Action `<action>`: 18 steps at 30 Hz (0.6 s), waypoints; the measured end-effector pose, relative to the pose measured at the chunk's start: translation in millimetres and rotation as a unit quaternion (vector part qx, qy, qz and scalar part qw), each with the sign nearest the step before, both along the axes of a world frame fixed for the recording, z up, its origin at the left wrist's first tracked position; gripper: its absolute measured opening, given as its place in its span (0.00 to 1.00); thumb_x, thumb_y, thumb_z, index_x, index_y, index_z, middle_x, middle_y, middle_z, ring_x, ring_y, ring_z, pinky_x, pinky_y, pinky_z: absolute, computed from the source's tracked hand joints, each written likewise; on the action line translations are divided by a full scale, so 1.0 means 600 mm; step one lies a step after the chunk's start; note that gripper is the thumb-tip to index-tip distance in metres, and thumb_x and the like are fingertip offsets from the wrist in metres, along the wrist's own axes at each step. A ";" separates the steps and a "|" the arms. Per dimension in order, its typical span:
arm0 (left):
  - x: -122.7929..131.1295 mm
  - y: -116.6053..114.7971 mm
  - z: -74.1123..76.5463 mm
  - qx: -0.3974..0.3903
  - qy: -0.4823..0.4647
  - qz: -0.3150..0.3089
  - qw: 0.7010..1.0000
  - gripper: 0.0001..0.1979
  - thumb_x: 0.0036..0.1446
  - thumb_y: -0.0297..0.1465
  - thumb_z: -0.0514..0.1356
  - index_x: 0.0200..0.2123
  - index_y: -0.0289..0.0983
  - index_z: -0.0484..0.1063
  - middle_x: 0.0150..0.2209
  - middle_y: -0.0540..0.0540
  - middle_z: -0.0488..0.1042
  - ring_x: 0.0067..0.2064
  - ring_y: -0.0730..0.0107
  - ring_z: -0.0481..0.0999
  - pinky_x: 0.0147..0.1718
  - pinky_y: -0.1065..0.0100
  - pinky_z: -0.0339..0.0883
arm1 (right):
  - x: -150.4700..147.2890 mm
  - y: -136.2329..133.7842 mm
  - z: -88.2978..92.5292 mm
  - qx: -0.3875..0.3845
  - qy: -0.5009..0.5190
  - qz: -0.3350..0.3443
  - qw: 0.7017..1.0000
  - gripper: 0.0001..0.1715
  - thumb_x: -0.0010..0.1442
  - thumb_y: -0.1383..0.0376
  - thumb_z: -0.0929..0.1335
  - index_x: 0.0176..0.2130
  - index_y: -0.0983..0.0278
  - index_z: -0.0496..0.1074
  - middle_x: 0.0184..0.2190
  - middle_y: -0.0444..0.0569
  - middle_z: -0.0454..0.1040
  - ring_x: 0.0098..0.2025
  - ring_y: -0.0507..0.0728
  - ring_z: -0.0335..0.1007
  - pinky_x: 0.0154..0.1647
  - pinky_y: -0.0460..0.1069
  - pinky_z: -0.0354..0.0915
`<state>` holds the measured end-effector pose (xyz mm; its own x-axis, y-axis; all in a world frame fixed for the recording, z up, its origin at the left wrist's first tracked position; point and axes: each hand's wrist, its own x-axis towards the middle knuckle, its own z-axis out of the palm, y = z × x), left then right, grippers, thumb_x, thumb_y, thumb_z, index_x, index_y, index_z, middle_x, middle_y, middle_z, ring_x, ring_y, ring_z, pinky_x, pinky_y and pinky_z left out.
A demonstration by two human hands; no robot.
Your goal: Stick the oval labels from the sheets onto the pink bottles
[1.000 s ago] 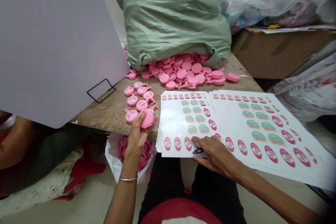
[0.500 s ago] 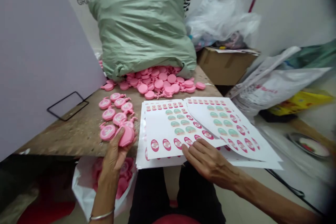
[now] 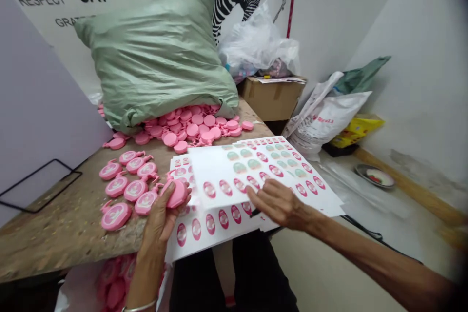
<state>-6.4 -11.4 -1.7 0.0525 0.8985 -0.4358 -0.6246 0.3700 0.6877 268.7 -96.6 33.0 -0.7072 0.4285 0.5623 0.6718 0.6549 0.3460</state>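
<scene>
My left hand [image 3: 157, 219] is shut on a pink round plastic case [image 3: 176, 194] at the table's edge. Beside it, labelled pink cases [image 3: 135, 190] lie in loose rows, and a heap of unlabelled ones [image 3: 192, 126] spills from a green woven sack [image 3: 153, 58]. My right hand [image 3: 278, 203] rests with its fingers apart on the lower edge of the top sheet in a stack of sticker sheets [image 3: 252, 170], printed with pink and green oval labels. A small dark object [image 3: 255, 213] shows just under that hand.
A lilac board [image 3: 40, 102] with a black wire stand [image 3: 40, 187] stands on the worn wooden table [image 3: 47, 243]. Below the table edge, a white bag [image 3: 113, 287] holds pink cases. Farther right are a cardboard box [image 3: 272, 100], a white sack [image 3: 325, 117] and a plate [image 3: 375, 176].
The view has swung left and upward, showing more wall and floor. The top sticker sheet has shifted over the stack under my right hand. My left hand still holds the pink case.
</scene>
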 end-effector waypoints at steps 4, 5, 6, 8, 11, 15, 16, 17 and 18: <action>0.022 0.006 -0.008 0.025 0.030 -0.039 0.998 0.09 0.55 0.21 0.59 0.42 0.29 0.70 0.36 0.37 0.79 0.34 0.60 0.81 0.32 0.62 0.78 | 0.129 0.003 -0.034 -0.017 -0.028 -0.050 0.998 0.17 0.65 0.74 0.58 0.50 0.73 0.67 0.28 0.51 0.72 0.31 0.56 0.62 0.36 0.53 0.63; 0.026 0.005 -0.013 0.017 0.033 -0.053 0.998 0.10 0.55 0.22 0.60 0.42 0.28 0.70 0.37 0.35 0.79 0.34 0.60 0.81 0.32 0.62 0.78 | 0.157 -0.003 -0.051 -0.029 -0.041 -0.062 0.997 0.17 0.65 0.74 0.58 0.51 0.73 0.67 0.28 0.51 0.72 0.31 0.56 0.62 0.36 0.54 0.63; 0.028 0.005 -0.020 0.011 0.036 -0.067 0.997 0.10 0.55 0.22 0.60 0.42 0.27 0.70 0.38 0.34 0.79 0.35 0.59 0.81 0.32 0.62 0.78 | 0.181 -0.009 -0.068 -0.043 -0.050 -0.072 0.995 0.18 0.65 0.74 0.58 0.52 0.73 0.66 0.28 0.51 0.71 0.31 0.56 0.62 0.36 0.53 0.63; 0.029 0.003 -0.033 0.005 0.043 -0.084 0.996 0.12 0.54 0.23 0.61 0.43 0.26 0.70 0.40 0.32 0.78 0.36 0.59 0.80 0.34 0.60 0.78 | 0.216 -0.024 -0.100 -0.081 -0.060 -0.088 0.991 0.20 0.65 0.74 0.57 0.54 0.70 0.66 0.28 0.50 0.71 0.32 0.56 0.63 0.36 0.53 0.62; 0.025 0.003 -0.049 -0.002 0.051 -0.084 0.995 0.13 0.53 0.23 0.62 0.43 0.27 0.70 0.40 0.33 0.78 0.35 0.59 0.80 0.35 0.58 0.78 | 0.241 -0.048 -0.132 -0.137 -0.053 -0.103 0.984 0.23 0.65 0.73 0.57 0.57 0.67 0.63 0.30 0.50 0.72 0.33 0.56 0.64 0.38 0.53 0.62; 0.023 0.004 -0.059 -0.002 0.056 -0.090 0.994 0.13 0.52 0.25 0.64 0.42 0.28 0.71 0.39 0.35 0.79 0.32 0.61 0.80 0.32 0.62 0.78 | 0.259 -0.079 -0.143 -0.177 -0.048 -0.120 0.976 0.25 0.64 0.73 0.58 0.60 0.65 0.62 0.31 0.49 0.72 0.33 0.56 0.65 0.39 0.52 0.61; 0.023 0.005 -0.059 -0.001 0.058 -0.089 0.994 0.13 0.51 0.25 0.64 0.42 0.28 0.71 0.38 0.36 0.79 0.31 0.62 0.80 0.31 0.63 0.78 | 0.261 -0.087 -0.142 -0.176 -0.043 -0.124 0.976 0.25 0.64 0.72 0.60 0.60 0.64 0.61 0.30 0.49 0.72 0.33 0.56 0.65 0.38 0.52 0.61; 0.023 0.005 -0.060 0.001 0.060 -0.088 0.994 0.13 0.51 0.26 0.65 0.41 0.28 0.71 0.37 0.37 0.79 0.30 0.63 0.80 0.31 0.63 0.78 | 0.261 -0.092 -0.139 -0.172 -0.031 -0.130 0.976 0.25 0.64 0.69 0.62 0.60 0.65 0.61 0.31 0.49 0.72 0.33 0.57 0.66 0.38 0.53 0.61; 0.022 0.006 -0.059 0.003 0.060 -0.089 0.994 0.13 0.51 0.27 0.65 0.40 0.28 0.71 0.36 0.37 0.79 0.30 0.64 0.79 0.31 0.64 0.78 | 0.257 -0.095 -0.135 -0.166 -0.012 -0.142 0.976 0.26 0.63 0.65 0.64 0.60 0.66 0.61 0.31 0.50 0.72 0.34 0.58 0.66 0.39 0.53 0.62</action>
